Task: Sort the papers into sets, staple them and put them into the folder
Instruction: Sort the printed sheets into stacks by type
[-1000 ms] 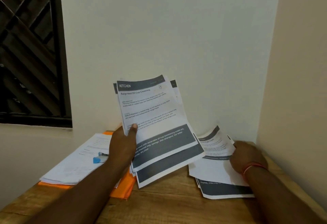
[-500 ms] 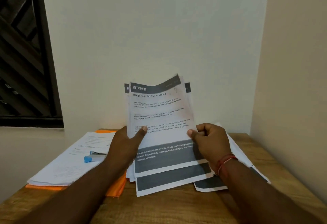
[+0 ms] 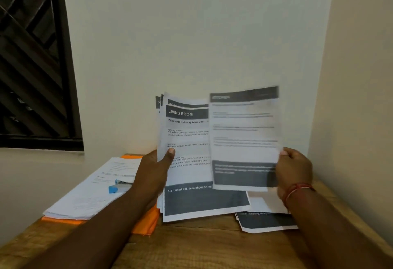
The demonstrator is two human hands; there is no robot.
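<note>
My left hand grips a stack of printed papers upright over the table, thumb on its left edge; the front page reads "LIVING ROOM". My right hand pinches a single sheet with a dark header by its right edge, held to the right of and overlapping the stack; it is blurred. More loose sheets lie on the table under my right wrist. At the left, an orange folder lies beneath a white paper pile, with a blue stapler on top.
The wooden table sits in a corner, with a wall straight ahead and another close on the right. A dark window grille is at the upper left. The table's front part shows bare wood.
My right hand took the front "KITCHEN" sheet off the stack and pulled it to the right. The "LIVING ROOM" page now shows on the stack in my left hand.
</note>
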